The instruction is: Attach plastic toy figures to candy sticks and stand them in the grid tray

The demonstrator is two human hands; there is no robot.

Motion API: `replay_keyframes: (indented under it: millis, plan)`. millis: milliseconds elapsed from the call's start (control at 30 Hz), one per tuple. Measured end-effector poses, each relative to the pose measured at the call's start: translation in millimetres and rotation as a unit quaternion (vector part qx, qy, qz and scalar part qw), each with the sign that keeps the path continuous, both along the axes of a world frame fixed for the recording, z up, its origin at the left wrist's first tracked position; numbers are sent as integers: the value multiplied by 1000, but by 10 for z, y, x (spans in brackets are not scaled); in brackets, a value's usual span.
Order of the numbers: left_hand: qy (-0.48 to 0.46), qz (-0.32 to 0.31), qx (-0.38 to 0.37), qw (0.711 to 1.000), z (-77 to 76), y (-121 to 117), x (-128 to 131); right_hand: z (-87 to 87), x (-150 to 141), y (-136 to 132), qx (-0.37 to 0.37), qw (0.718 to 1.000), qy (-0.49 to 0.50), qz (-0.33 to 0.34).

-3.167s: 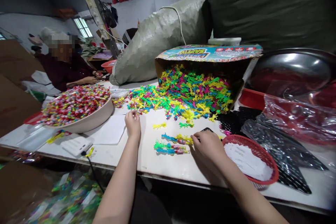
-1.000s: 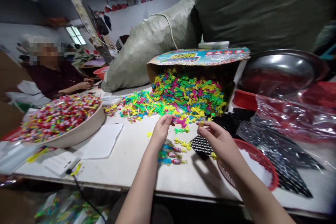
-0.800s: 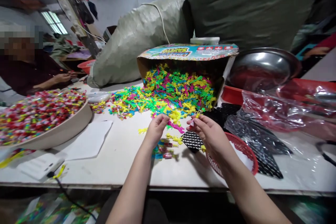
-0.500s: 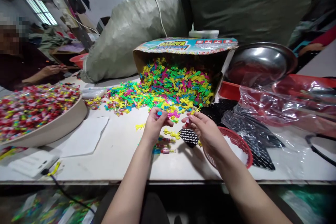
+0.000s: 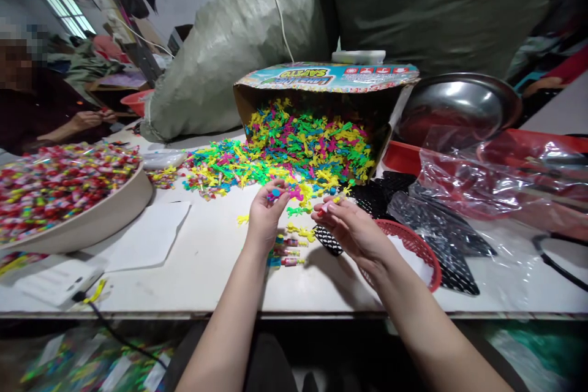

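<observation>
My left hand [image 5: 266, 214] pinches a small plastic toy piece [image 5: 275, 193] with a round blue end; a pink part shows beside the fingertips. Opposite it, my right hand [image 5: 351, 223] grips a small red, white and yellow toy piece [image 5: 325, 208], mostly covered by the fingers. Both hands hover above the white table, a short gap between them. Several little labelled tubes [image 5: 288, 252] lie in a row below, near a yellow figure [image 5: 301, 233]. A black-and-white patterned packet [image 5: 327, 240] lies partly behind my right hand.
A tipped cardboard box [image 5: 331, 78] spills colourful plastic figures [image 5: 312, 147]. At left stands a beige basin [image 5: 114, 208] heaped with small toys, beside paper [image 5: 151, 239]. A red basket [image 5: 429, 251], plastic bags [image 5: 463, 190] and a metal bowl [image 5: 459, 107] are right. A co-worker's hands [image 5: 89, 120] show far left.
Both hands have shifted slightly left and upward, still holding their pieces. More of the tube row shows between my arms, and my right hand now covers more of the patterned packet.
</observation>
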State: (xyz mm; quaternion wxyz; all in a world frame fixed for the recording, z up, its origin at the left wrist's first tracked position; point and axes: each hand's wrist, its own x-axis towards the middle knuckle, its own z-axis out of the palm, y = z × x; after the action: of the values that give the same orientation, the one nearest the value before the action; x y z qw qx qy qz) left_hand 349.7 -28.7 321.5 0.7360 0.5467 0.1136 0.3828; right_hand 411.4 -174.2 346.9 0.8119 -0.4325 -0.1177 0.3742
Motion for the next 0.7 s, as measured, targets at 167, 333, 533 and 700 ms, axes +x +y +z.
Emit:
replay_keyframes:
  millis: [167, 333, 533, 700]
  plan:
    - [-29, -42, -13, 999, 44, -31, -34, 6, -9, 2, 10, 1000, 25, 9]
    - [59, -11, 81, 995, 44, -36, -57, -13, -7, 4, 13, 999, -30, -12]
    - [113, -3, 220, 969, 26, -47, -74, -58, 23, 3, 15, 989, -124, -83]
    - [88, -19, 306, 948, 59, -69, -102, -83, 38, 9, 12, 981, -158, -115]
